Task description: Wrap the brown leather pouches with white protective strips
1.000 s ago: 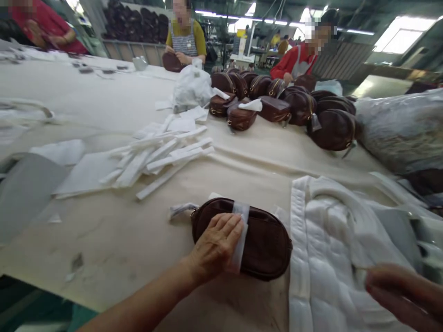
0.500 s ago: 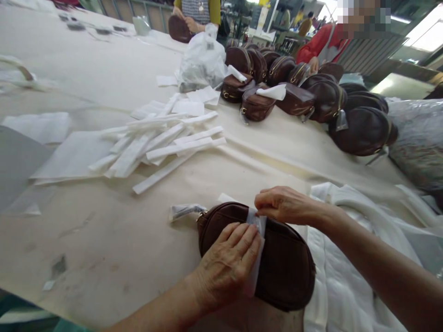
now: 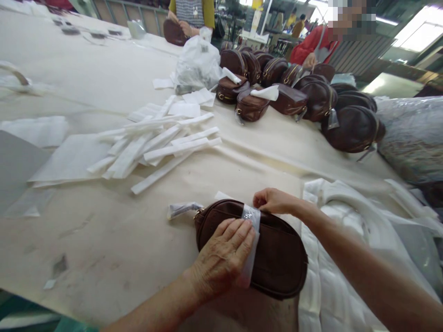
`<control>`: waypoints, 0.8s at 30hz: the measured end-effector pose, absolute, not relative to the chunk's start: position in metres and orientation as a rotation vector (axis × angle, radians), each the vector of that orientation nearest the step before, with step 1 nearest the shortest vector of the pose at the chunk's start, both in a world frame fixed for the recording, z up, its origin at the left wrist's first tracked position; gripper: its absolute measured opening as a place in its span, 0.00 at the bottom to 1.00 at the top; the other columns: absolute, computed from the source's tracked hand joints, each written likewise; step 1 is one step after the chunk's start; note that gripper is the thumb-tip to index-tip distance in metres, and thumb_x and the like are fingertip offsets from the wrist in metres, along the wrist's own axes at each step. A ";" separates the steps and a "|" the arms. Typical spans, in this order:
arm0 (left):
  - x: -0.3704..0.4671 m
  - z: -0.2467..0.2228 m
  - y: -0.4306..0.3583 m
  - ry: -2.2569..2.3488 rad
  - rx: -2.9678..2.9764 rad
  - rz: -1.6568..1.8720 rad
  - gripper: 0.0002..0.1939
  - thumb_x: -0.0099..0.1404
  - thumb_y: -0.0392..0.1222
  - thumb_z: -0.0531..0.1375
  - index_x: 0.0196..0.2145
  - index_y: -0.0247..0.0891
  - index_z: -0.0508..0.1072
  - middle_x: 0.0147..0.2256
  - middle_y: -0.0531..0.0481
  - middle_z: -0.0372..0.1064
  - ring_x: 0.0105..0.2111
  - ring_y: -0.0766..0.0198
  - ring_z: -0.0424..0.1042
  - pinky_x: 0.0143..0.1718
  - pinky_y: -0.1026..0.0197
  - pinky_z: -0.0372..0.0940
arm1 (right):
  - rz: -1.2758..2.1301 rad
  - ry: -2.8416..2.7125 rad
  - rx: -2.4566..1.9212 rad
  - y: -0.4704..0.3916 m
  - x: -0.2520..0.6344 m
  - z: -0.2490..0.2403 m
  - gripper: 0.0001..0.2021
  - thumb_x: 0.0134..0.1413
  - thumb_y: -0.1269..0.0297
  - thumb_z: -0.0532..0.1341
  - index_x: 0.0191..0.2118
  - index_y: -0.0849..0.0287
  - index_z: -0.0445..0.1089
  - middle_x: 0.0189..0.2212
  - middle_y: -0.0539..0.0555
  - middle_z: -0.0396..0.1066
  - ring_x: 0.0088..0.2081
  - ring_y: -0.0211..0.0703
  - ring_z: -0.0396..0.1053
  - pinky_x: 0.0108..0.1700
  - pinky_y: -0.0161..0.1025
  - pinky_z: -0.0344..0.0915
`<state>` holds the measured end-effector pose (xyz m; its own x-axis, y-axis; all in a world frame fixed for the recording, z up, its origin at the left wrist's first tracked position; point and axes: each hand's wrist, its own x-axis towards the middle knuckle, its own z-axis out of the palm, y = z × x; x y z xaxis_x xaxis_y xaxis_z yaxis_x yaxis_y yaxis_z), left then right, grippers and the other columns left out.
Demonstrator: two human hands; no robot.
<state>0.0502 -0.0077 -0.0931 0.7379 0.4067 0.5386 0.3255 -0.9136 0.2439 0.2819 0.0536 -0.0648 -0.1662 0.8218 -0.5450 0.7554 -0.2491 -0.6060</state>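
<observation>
A dark brown oval leather bag (image 3: 280,258) lies in front of me, with a white paper strip (image 3: 252,258) across its middle. A piece of clear tape (image 3: 252,214) shows on the strip near the bag's far edge. My left hand (image 3: 221,253) rests flat on the bag and the strip, its fingers stretched out and side by side. My right hand (image 3: 272,200) is at the far edge, just right of the strip, its fingers curled together; whatever they hold is hidden. A plastic-wrapped zipper pull (image 3: 183,210) sticks out from the bag's left end.
Left of centre lies a pile of white paper strips (image 3: 155,143). Several brown bags (image 3: 349,129) stand at the back right, before a person in red (image 3: 308,46). White padded material (image 3: 325,276) lies to the right. Another person (image 3: 194,18) holds a bag at the far side.
My right hand has slid from on top of the strip to the bag's far edge, uncovering the clear tape. My left hand stays pressed on the bag. The view has shifted slightly.
</observation>
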 end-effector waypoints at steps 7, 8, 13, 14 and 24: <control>0.049 -0.091 -0.012 0.666 2.829 0.979 0.16 0.67 0.32 0.49 0.50 0.27 0.67 0.46 0.37 0.66 0.48 0.52 0.63 0.51 0.49 0.64 | 0.563 -2.042 -1.824 0.001 0.246 -0.044 0.10 0.60 0.64 0.53 0.38 0.60 0.71 0.38 0.57 0.72 0.40 0.43 0.68 0.46 0.40 0.61; 0.049 -0.091 -0.012 0.674 2.825 0.985 0.16 0.67 0.32 0.49 0.50 0.27 0.67 0.45 0.37 0.66 0.48 0.52 0.64 0.50 0.49 0.64 | 0.510 -2.107 -1.818 -0.008 0.237 -0.044 0.11 0.61 0.65 0.53 0.40 0.61 0.71 0.39 0.58 0.72 0.42 0.45 0.68 0.47 0.41 0.61; 0.050 -0.095 -0.014 0.676 2.810 1.095 0.14 0.68 0.32 0.47 0.47 0.28 0.67 0.44 0.39 0.67 0.47 0.55 0.64 0.50 0.52 0.65 | 0.511 -2.185 -1.931 -0.025 0.214 -0.043 0.14 0.63 0.69 0.49 0.48 0.62 0.68 0.46 0.62 0.69 0.47 0.47 0.66 0.51 0.43 0.57; 0.050 -0.096 -0.014 0.677 2.823 1.117 0.14 0.68 0.32 0.47 0.47 0.29 0.68 0.44 0.39 0.67 0.47 0.55 0.65 0.50 0.52 0.65 | 0.616 -2.158 -1.932 -0.022 0.215 -0.040 0.14 0.64 0.66 0.49 0.48 0.61 0.69 0.46 0.60 0.70 0.47 0.46 0.66 0.51 0.41 0.57; 0.041 -0.114 0.003 0.436 2.956 1.332 0.14 0.67 0.34 0.50 0.49 0.36 0.68 0.44 0.43 0.71 0.43 0.57 0.70 0.46 0.57 0.64 | 1.225 -1.969 -2.058 0.025 0.247 -0.023 0.14 0.46 0.53 0.67 0.29 0.61 0.77 0.25 0.46 0.72 0.32 0.38 0.69 0.32 0.31 0.61</control>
<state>0.0414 0.0029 -0.1143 0.6343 0.1871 0.7501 0.2925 -0.9562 -0.0088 0.2467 0.0251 -0.0228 -0.1181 0.8590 -0.4981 0.8264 -0.1931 -0.5290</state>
